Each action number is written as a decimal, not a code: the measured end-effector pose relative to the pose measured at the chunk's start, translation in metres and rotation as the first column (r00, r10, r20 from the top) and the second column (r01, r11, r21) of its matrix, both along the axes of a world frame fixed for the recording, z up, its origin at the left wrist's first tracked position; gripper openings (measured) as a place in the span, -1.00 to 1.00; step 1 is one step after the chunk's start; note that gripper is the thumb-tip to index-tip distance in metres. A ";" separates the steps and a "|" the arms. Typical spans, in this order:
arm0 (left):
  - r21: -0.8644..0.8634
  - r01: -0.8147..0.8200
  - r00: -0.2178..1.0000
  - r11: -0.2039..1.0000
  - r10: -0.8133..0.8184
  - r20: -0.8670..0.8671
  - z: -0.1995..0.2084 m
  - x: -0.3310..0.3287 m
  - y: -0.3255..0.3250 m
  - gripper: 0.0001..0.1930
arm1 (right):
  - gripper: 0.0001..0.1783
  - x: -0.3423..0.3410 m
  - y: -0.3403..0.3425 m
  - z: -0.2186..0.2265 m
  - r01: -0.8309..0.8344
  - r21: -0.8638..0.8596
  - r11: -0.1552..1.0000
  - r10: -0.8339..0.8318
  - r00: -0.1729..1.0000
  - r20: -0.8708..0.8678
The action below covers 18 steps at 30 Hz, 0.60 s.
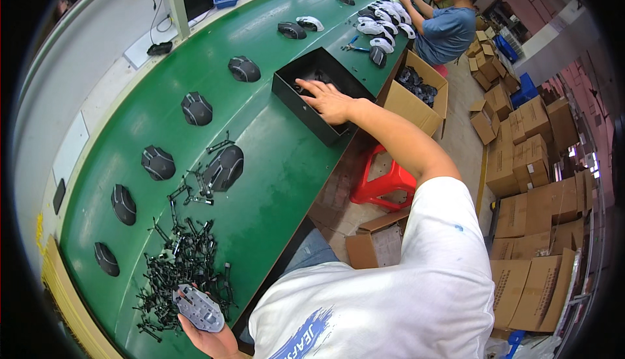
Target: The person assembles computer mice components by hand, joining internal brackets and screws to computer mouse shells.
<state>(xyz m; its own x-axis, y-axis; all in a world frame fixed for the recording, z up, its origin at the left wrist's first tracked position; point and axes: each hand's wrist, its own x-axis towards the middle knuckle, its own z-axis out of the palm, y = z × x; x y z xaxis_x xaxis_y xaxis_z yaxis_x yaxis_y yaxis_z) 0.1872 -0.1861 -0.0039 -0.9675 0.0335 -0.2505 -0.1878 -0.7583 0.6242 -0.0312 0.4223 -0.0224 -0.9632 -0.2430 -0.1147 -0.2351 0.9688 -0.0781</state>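
So the biggest thing here is the long green table (280, 164), and I'll use the black bin (293, 102) sitting on it as the reference for everything. Off to the bin's right, well apart from it, there are big stacks of cardboard cartons (521, 219) on the floor. Past the bin's far end, a co-worker (448, 33) in a blue top sits on the right side of the table. Just right of the bin there's an open carton (407, 108) with black stuff inside, too small to make out, and a red plastic stool (403, 178) is below and right of the bin.

Well left of the bin and closer in, there's a messy heap of spindly black plastic parts (185, 261). Beyond the bin, a bunch of mostly white mouse shells (384, 20) is piled up.

The right hand (329, 102) is reaching over the bin's near wall, fingers stretched out and a bit spread; can't tell if it's touching anything in there. The left hand (211, 339), well left of the bin by the heap, is half curled around a grey mouse shell (200, 308).

Black computer mice (196, 109) curve along the bin's left side, and some blue-handled pliers (355, 47) lie just past it.
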 end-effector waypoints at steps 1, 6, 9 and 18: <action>-0.001 0.002 1.000 1.000 -0.002 -0.008 0.001 0.000 0.000 -0.43 | -0.16 -0.007 -0.001 -0.003 -0.018 0.096 0.995 0.026 0.996 -0.082; -0.021 -0.002 1.000 1.000 0.003 0.025 -0.002 -0.001 0.011 -0.42 | -0.16 -0.030 0.004 -0.007 0.182 0.058 0.982 -0.168 0.968 -0.184; -0.006 -0.045 0.998 0.999 0.046 0.043 -0.002 0.008 0.016 -0.43 | -0.21 -0.043 -0.013 -0.002 0.174 -0.057 0.983 -0.179 0.980 -0.087; -0.029 -0.082 0.993 0.996 0.084 0.088 -0.001 0.003 0.018 -0.40 | -0.57 -0.040 -0.020 0.007 0.025 -0.048 0.999 -0.033 0.984 -0.174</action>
